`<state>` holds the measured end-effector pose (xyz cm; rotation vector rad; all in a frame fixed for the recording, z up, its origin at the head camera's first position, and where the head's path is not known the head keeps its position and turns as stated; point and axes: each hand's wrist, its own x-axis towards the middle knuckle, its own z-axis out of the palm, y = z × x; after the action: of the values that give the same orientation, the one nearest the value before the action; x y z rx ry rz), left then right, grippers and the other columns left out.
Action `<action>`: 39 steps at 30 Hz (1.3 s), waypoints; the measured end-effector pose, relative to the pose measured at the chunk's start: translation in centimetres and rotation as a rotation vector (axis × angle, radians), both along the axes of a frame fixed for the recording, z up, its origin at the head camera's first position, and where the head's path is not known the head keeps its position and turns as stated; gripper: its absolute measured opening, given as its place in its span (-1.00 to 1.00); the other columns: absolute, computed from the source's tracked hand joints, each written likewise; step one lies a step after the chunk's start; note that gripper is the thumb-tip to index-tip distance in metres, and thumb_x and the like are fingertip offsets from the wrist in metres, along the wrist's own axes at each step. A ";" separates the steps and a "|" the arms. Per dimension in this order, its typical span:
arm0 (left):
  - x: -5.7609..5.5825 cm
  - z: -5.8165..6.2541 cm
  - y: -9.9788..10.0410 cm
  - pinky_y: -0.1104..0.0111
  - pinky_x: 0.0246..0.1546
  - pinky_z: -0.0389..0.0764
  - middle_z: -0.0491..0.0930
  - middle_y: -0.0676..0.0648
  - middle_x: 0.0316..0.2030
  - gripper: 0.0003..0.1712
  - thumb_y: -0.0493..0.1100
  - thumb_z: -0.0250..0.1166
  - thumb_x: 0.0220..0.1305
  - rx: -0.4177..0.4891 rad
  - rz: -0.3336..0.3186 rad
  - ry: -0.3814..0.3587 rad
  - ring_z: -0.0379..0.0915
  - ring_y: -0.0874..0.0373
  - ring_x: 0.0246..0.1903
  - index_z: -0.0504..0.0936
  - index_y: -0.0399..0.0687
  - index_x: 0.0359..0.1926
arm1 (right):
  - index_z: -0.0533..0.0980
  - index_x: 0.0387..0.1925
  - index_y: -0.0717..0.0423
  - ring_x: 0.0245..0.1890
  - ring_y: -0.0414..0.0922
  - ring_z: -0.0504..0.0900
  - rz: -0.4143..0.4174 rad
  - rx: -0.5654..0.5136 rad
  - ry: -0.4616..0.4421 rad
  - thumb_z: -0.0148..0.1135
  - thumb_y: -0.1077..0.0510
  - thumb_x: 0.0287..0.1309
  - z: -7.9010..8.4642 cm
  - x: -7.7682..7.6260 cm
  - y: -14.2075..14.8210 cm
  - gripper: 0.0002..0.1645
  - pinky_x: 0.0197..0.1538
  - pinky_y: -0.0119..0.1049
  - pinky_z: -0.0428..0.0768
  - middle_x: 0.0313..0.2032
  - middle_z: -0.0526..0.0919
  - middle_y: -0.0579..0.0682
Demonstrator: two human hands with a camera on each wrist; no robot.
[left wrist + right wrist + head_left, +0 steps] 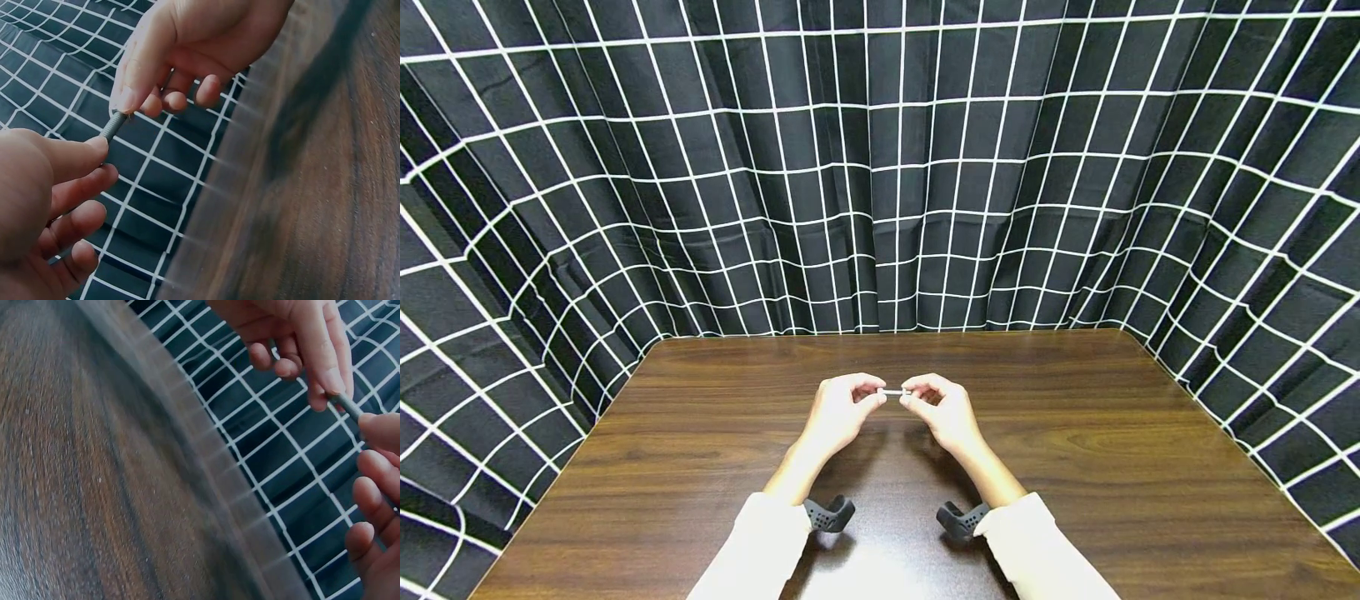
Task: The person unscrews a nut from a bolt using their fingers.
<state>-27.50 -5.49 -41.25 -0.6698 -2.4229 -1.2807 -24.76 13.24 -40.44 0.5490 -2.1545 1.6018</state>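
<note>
A short grey bolt (892, 392) with a threaded shank spans the small gap between the two hands above the table. My left hand (841, 414) pinches one end between thumb and index finger. The other end sits in the pinch of my right hand (949, 414), its tip covered by the fingertips. In the left wrist view the thread ridges of the bolt (112, 127) show between the two thumbs. The right wrist view shows the bolt (347, 407) slanting from one hand to the other, with the remaining fingers of both hands loosely bent.
Below the hands lies a brown wood-grain table (700, 467), glossy near its front. A dark curtain with a white grid (880, 183) surrounds its back and sides. Black wrist mounts (831, 515) sit at both cuffs of the white sleeves (760, 542).
</note>
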 end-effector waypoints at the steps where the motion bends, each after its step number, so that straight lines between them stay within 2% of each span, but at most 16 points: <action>1: 0.0 0.1 0.0 0.40 -0.50 0.45 0.68 0.13 -0.43 -0.84 -0.21 0.40 0.13 0.010 0.000 0.002 0.46 0.25 -0.54 0.73 -0.04 -0.22 | 0.58 -0.28 0.45 -0.50 -0.13 0.49 0.002 -0.010 -0.008 0.34 0.48 -0.04 0.2 0.1 0.0 -0.79 -0.40 -0.37 0.46 -0.52 0.58 0.17; 10: 0.1 1.0 -0.2 0.38 -0.54 0.42 0.70 0.13 -0.43 -0.85 -0.23 0.44 0.10 0.060 -0.002 0.007 0.49 0.12 -0.55 0.75 -0.03 -0.25 | 0.58 -0.24 0.46 -0.49 -0.23 0.47 0.008 -0.055 -0.021 0.30 0.52 -0.02 1.2 0.6 -0.4 -0.77 -0.40 -0.37 0.44 -0.51 0.56 0.20; 19: 0.2 1.1 -0.3 0.39 -0.53 0.43 0.70 0.13 -0.43 -0.84 -0.21 0.44 0.10 0.054 -0.004 0.006 0.45 0.24 -0.57 0.75 -0.07 -0.24 | 0.56 -0.26 0.48 -0.51 -0.26 0.45 0.033 -0.071 0.012 0.29 0.54 -0.05 1.1 0.5 -0.4 -0.77 -0.42 -0.35 0.43 -0.53 0.55 0.15; 30: 0.1 0.8 -0.3 0.39 -0.53 0.43 0.70 0.14 -0.43 -0.85 -0.21 0.43 0.11 0.052 -0.013 -0.006 0.44 0.29 -0.57 0.74 -0.08 -0.25 | 0.54 -0.29 0.53 -0.50 -0.25 0.49 0.036 -0.106 -0.038 0.28 0.54 -0.02 1.4 0.7 -0.3 -0.82 -0.39 -0.49 0.44 -0.54 0.58 0.10; 33: 0.0 0.6 -0.2 0.39 -0.52 0.44 0.70 0.11 -0.42 -0.85 -0.22 0.43 0.11 0.058 -0.023 -0.007 0.48 0.22 -0.55 0.74 -0.09 -0.25 | 0.55 -0.29 0.52 -0.53 -0.27 0.46 0.029 -0.125 -0.068 0.28 0.50 0.03 1.4 0.6 -0.3 -0.84 -0.43 -0.49 0.41 -0.56 0.57 0.02; 39: -0.1 0.2 -0.1 0.40 -0.52 0.44 0.70 0.10 -0.42 -0.86 -0.24 0.43 0.10 0.052 -0.038 -0.008 0.49 0.20 -0.55 0.74 -0.10 -0.26 | 0.58 -0.28 0.44 -0.63 -0.25 0.40 0.006 -0.189 -0.210 0.28 0.39 0.13 -0.4 -0.9 0.0 -0.87 -0.56 -0.46 0.33 -0.63 0.49 -0.06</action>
<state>-27.62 -5.60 -41.04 -0.7010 -2.3853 -1.3590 -25.68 13.26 -40.84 0.3422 -2.1136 1.9167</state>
